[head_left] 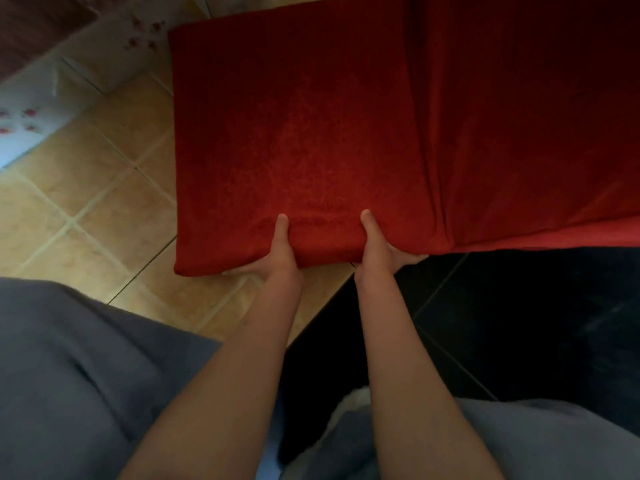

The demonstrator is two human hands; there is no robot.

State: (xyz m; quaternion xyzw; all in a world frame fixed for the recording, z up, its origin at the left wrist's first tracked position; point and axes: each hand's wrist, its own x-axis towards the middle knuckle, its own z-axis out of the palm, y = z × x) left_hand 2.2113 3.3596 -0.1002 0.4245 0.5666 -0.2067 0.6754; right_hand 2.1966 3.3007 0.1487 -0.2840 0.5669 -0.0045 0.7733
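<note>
A large red cushion [298, 133] fills the upper middle of the head view, held out over the tiled floor. My left hand [277, 251] grips its near edge, thumb on top and fingers underneath. A little to the right, my right hand [377, 245] grips the same edge in the same way. The fingers of both hands are mostly hidden under the cushion. The cushion's right side lies against a second red cushion [530, 116].
Beige floor tiles [86, 188] spread to the left. A white cloth with small red flowers [31, 109] hangs at the upper left. A dark surface [519, 323] lies below the cushions on the right. My grey clothing [69, 375] fills the bottom.
</note>
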